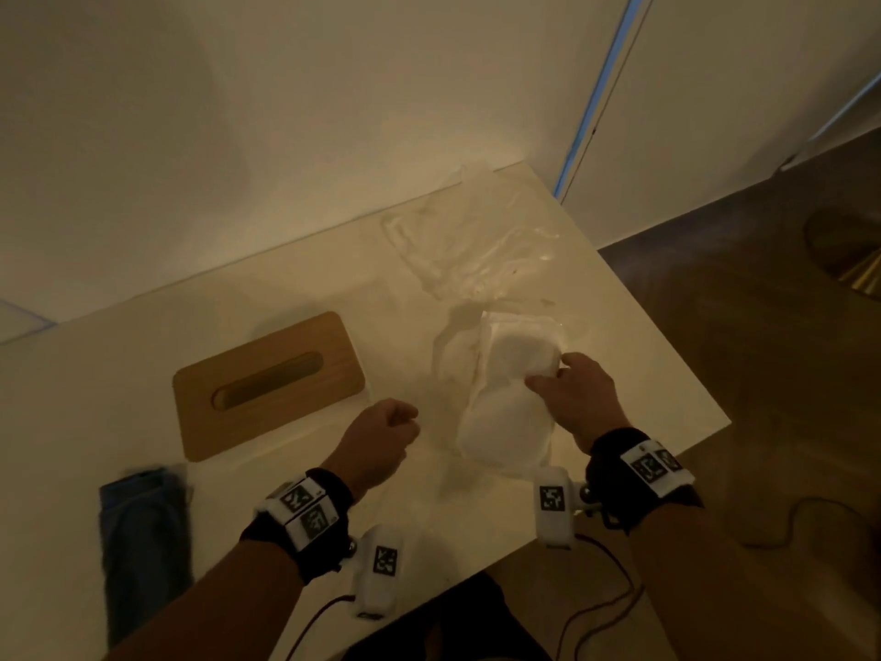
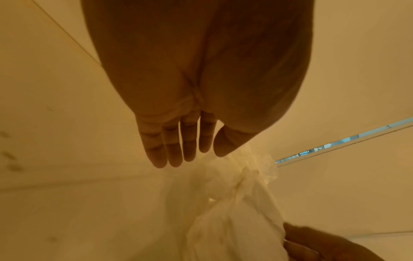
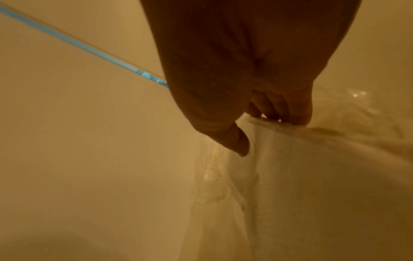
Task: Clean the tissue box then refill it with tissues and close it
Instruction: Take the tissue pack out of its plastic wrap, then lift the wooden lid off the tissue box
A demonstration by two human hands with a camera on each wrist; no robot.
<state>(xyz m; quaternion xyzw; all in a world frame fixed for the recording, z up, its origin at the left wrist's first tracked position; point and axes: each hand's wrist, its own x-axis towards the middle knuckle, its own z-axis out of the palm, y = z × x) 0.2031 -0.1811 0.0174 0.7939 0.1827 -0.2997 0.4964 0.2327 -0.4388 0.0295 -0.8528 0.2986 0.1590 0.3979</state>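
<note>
From the head camera, the right hand [image 1: 579,400] pinches the far edge of a soft white stack of tissues in clear crinkled wrapping [image 1: 505,403], which lies on the pale cream bench [image 1: 119,398] toward its right side, with a loose sheet of clear plastic film [image 1: 472,250] beyond it. The tissue box, seen as a flat light-wood lid with a long oval slot [image 1: 269,386], sits well to the left of the stack, and a folded blue cloth [image 1: 143,536] lies at the near left edge. The left hand [image 1: 381,438] hovers between lid and stack; here its fingers look curled, holding nothing. The left wrist view shows that hand's fingers [image 2: 174,150] hanging nearly straight and empty just above the wrapped tissues, so its grip is best read as loose and open. In the right wrist view, though blurred, the right hand's fingertips [image 3: 297,116] and thumb close on a ridge of wrapping. The step in hand is probably freeing the tissues from the wrapping; it would go best with the left hand steadying the stack flat while the right peels film only, keeping the sheets square for the box.
</note>
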